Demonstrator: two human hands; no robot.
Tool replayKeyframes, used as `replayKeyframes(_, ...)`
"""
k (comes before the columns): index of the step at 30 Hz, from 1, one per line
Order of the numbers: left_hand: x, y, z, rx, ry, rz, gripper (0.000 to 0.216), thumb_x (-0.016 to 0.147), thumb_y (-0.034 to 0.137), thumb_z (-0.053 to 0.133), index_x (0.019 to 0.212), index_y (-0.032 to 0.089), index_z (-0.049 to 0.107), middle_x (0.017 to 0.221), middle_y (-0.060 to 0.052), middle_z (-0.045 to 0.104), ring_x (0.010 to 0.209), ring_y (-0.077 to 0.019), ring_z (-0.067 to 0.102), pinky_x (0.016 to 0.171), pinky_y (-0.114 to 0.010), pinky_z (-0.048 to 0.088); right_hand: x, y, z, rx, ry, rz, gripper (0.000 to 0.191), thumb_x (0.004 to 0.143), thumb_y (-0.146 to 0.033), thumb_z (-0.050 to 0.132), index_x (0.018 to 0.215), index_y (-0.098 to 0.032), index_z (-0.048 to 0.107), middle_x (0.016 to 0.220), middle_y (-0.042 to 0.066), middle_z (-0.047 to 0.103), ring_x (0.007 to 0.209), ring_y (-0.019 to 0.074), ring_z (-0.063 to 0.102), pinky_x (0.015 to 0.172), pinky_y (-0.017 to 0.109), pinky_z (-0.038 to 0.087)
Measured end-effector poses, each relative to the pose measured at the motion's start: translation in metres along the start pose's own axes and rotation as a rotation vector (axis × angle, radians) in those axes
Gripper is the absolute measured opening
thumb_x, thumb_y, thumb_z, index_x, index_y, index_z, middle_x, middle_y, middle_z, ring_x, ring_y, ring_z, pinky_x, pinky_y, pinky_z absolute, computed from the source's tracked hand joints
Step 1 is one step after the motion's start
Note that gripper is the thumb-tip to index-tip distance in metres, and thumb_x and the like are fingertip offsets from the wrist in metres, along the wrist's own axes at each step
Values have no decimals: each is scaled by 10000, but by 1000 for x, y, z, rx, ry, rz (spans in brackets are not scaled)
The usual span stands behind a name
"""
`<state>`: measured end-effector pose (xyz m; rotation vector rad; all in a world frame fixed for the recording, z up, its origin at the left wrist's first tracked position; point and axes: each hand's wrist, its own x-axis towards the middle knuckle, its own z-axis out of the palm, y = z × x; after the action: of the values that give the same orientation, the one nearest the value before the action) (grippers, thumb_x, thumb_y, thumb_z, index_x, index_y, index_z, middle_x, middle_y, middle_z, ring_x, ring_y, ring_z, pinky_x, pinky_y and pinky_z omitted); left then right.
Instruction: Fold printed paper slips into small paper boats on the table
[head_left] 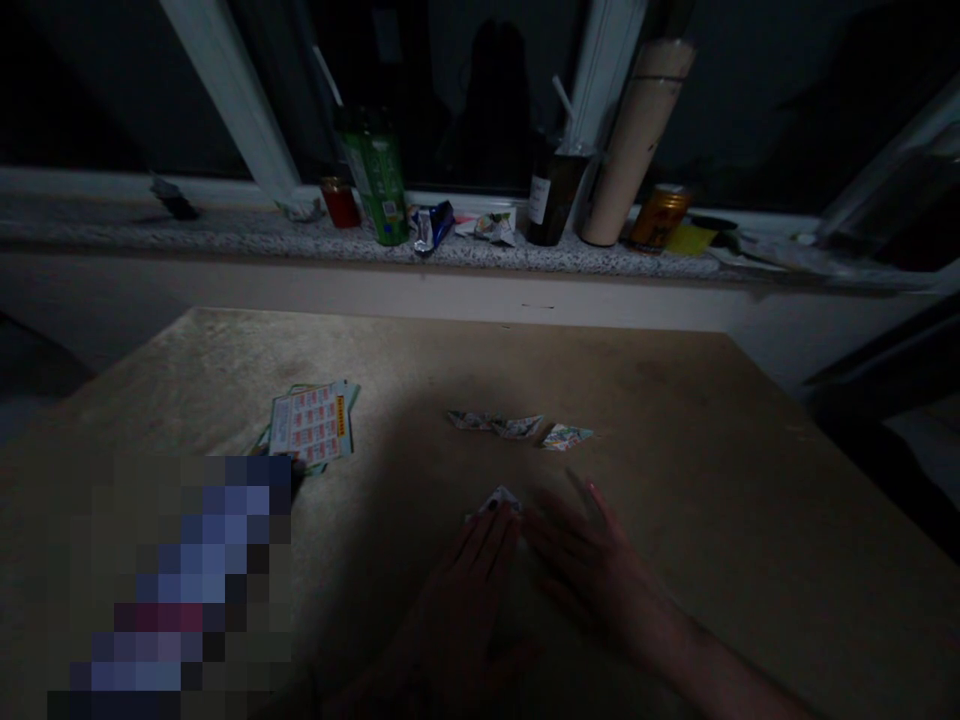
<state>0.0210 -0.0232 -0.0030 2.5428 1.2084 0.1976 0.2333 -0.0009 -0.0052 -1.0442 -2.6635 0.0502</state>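
Observation:
A small folded piece of printed paper (504,495) lies on the table in front of me, its pointed top showing beyond my fingertips. My left hand (480,550) lies flat over its lower part, fingers stretched out and close together. Just right of the paper, my right hand (589,555) has its fingers spread, somewhat blurred, and holds nothing. Farther off lie a folded paper strip with pointed ends (496,425) and, beside it, a small folded paper piece (568,437). Both hands are in deep shadow.
A stack of printed sheets (311,422) lies on the table (652,400) at left, beside a pixelated area. On the granite sill (277,238) stand a green container (377,180), a dark cup with a straw (551,200), a tall pale flask (637,145) and an orange can (660,218).

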Motion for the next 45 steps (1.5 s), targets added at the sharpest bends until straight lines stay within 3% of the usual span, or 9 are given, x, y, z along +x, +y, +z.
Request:
replayKeyframes(5, -7, -5, 11, 101, 65, -20, 867, 825, 519, 497, 1468, 108, 85, 1512, -142, 158, 1363, -300, 207, 1085, -414, 247, 0, 1, 3, 38, 8, 37, 395, 910, -256, 470, 1305, -245, 466, 1258, 6, 589, 1278, 233, 410, 1107, 605, 86)
replayKeyframes(8, -14, -6, 18, 178, 140, -84, 890, 828, 550, 473, 1469, 92, 60, 1486, -171, 238, 1334, -314, 281, 1066, -408, 267, 0, -1, 10, 35, 85, 51, 348, 917, -311, 470, 1256, -245, 518, 1232, 5, 608, 1259, 219, 437, 1124, 571, 60)
replayKeyframes(12, -16, -8, 23, 249, 206, -50, 884, 825, 581, 455, 1460, 64, 121, 1468, -180, 286, 1321, -315, 302, 1047, -399, 283, 3, -14, 19, -58, 131, 46, 344, 927, -309, 444, 1217, -162, 557, 1242, 69, 599, 1183, 198, 518, 1147, 492, 83)
replayKeyframes(14, -14, -9, 23, 284, 235, -25, 836, 840, 580, 431, 1448, 62, 185, 1457, -177, 312, 1319, -309, 306, 1042, -395, 284, 5, -23, 20, -109, 106, 32, 374, 925, -308, 443, 1236, -125, 539, 1278, 97, 566, 1224, 211, 476, 1149, 476, 91)
replayKeyframes(21, -10, -6, 14, 393, 213, 3, 752, 843, 610, 393, 1318, 29, 452, 1399, -193, 407, 1307, -298, 326, 1071, -377, 212, 8, -32, 19, -91, 41, 70, 473, 928, -334, 431, 1337, -97, 423, 1352, 100, 493, 1277, 203, 408, 1114, 398, 245)
replayKeyframes(30, -14, -6, 20, 352, 220, 11, 778, 836, 583, 399, 1381, 29, 358, 1430, -164, 372, 1326, -298, 279, 1081, -385, 191, 7, -28, 17, -111, -6, 42, 456, 952, -349, 373, 1351, -129, 403, 1379, 55, 468, 1286, 176, 392, 1128, 388, 189)
replayKeyframes(35, -13, -3, 14, 372, 183, -15, 750, 849, 622, 353, 1335, 58, 444, 1400, -154, 422, 1288, -296, 352, 1083, -420, 154, 7, -28, 16, -130, 7, 43, 464, 948, -348, 383, 1364, -141, 383, 1376, 48, 473, 1281, 176, 397, 1145, 405, 112)
replayKeyframes(40, -16, -4, 15, 408, 224, -29, 730, 854, 597, 363, 1321, 44, 457, 1387, -172, 433, 1274, -294, 380, 1065, -401, 186, 9, -29, 17, -124, 62, 36, 428, 938, -347, 415, 1301, -126, 468, 1322, 70, 531, 1248, 186, 441, 1130, 399, 190)
replayKeyframes(45, -17, -6, 17, 379, 238, -12, 772, 830, 596, 409, 1326, 5, 426, 1372, -200, 442, 1279, -301, 372, 1041, -370, 265, 7, -27, 15, -87, 38, 50, 434, 918, -282, 436, 1322, -122, 443, 1362, 84, 485, 1267, 193, 420, 1099, 402, 274)
